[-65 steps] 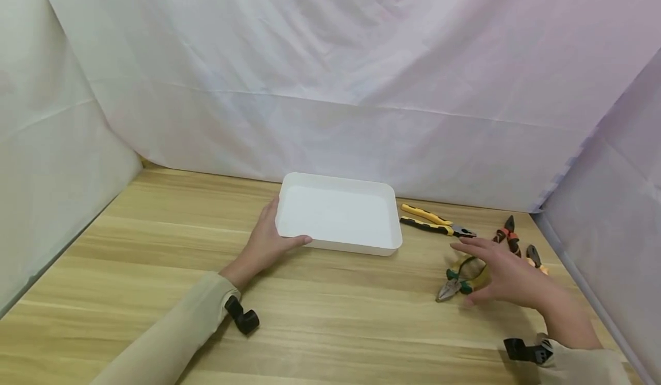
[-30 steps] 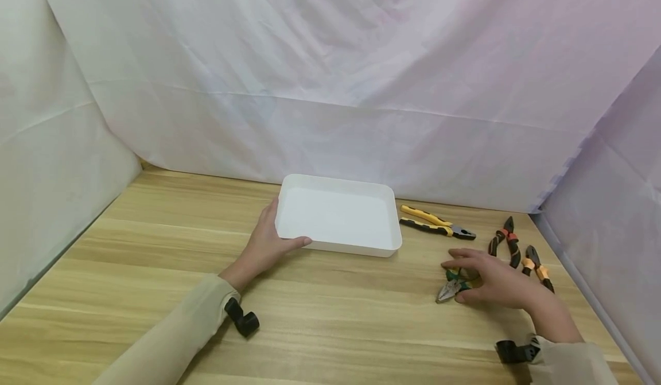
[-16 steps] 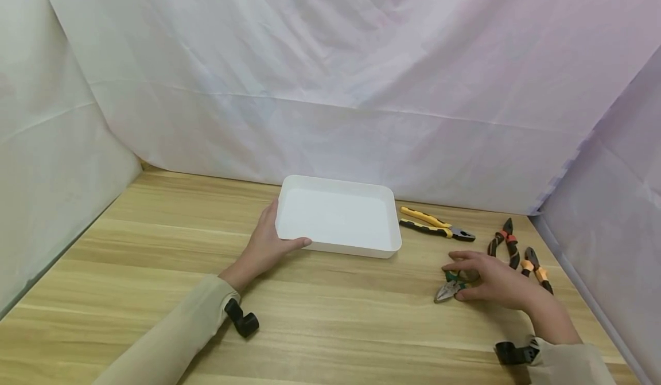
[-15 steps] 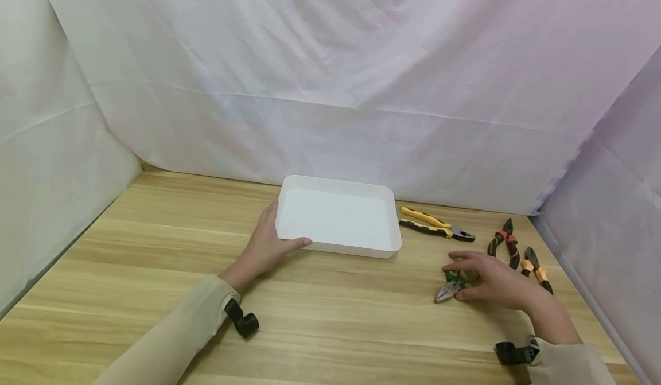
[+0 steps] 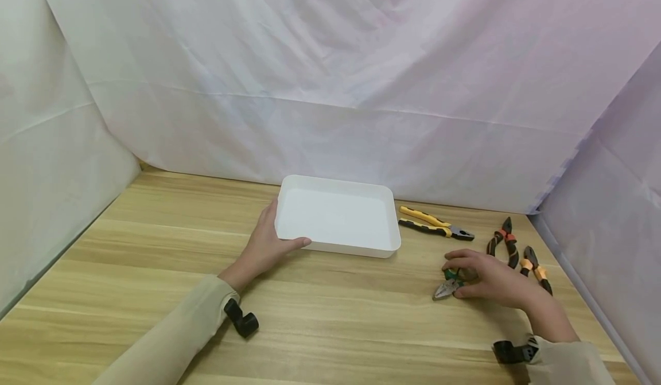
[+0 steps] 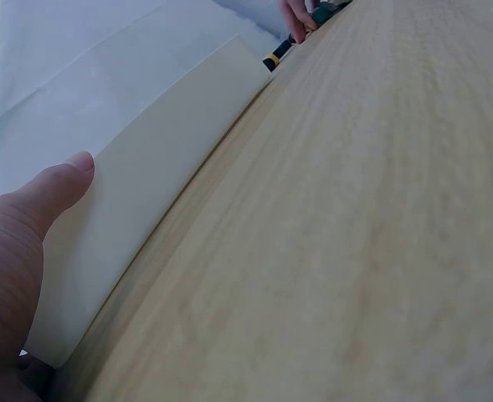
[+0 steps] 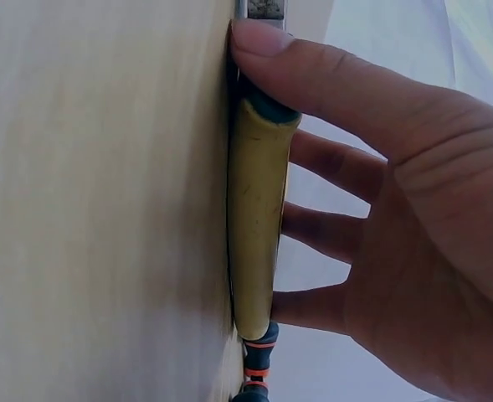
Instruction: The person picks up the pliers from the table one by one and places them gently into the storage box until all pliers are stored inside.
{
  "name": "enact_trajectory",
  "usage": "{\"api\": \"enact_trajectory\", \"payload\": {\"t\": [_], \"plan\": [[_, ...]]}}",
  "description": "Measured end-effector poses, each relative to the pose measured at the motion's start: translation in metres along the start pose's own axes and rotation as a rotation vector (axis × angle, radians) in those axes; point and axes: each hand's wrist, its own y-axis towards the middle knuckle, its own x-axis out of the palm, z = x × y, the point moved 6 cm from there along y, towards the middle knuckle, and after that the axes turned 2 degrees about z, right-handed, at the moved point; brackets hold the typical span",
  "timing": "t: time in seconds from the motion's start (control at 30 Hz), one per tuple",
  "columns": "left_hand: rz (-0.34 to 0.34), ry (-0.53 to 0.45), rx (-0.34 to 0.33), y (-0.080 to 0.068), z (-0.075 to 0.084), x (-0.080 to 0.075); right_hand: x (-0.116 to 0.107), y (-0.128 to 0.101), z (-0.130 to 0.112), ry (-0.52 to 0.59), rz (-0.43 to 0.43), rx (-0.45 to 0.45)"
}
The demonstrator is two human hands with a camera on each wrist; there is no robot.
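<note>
My left hand (image 5: 260, 253) holds the near left corner of a shallow white tray (image 5: 338, 216), thumb along the front wall and fingers at the left side. In the left wrist view the thumb lies against the tray wall (image 6: 146, 184). Over on the right, my right hand (image 5: 496, 282) grips small pliers (image 5: 445, 290) with green and yellow handles, which lie on the table. Their metal nose points left and towards me; the hand hides most of the handles. The right wrist view shows the thumb at the pliers' neck and fingers behind the yellow handle (image 7: 261, 218).
Yellow-and-black pliers (image 5: 436, 224) lie right of the tray. Beyond my right hand are red-and-black pliers (image 5: 505, 241) and orange-and-black pliers (image 5: 536, 270). White cloth (image 5: 330, 86) hangs behind the wooden table (image 5: 335, 316) and along both sides.
My right hand has come down and left onto the green-and-yellow pliers and closed round them. They have shifted slightly left. My left hand has stayed at the tray.
</note>
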Motion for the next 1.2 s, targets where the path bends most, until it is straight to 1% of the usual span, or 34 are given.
{"api": "enact_trajectory", "payload": {"t": [0.2,0.37,0.57,0.8,1.2], "plan": [[-0.003,0.008,-0.005,0.0006,0.0006,0.0001,0.0002,0.0011,-0.0002,-0.016,0.012,0.000],[-0.005,0.013,0.005,0.0006,0.0001,0.0004,-0.0009,0.0016,-0.0009,-0.042,0.039,-0.016],[-0.001,0.012,0.011,0.0002,0.0001,-0.0009,-0.0016,0.0034,-0.0018,-0.056,0.046,-0.019],[-0.003,0.006,0.011,0.0000,0.0004,-0.0001,-0.0009,0.0026,-0.0012,-0.051,0.069,-0.026],[0.006,0.004,0.022,0.0004,0.0001,-0.0007,0.0018,0.0031,0.0011,-0.086,0.074,-0.036]]}}
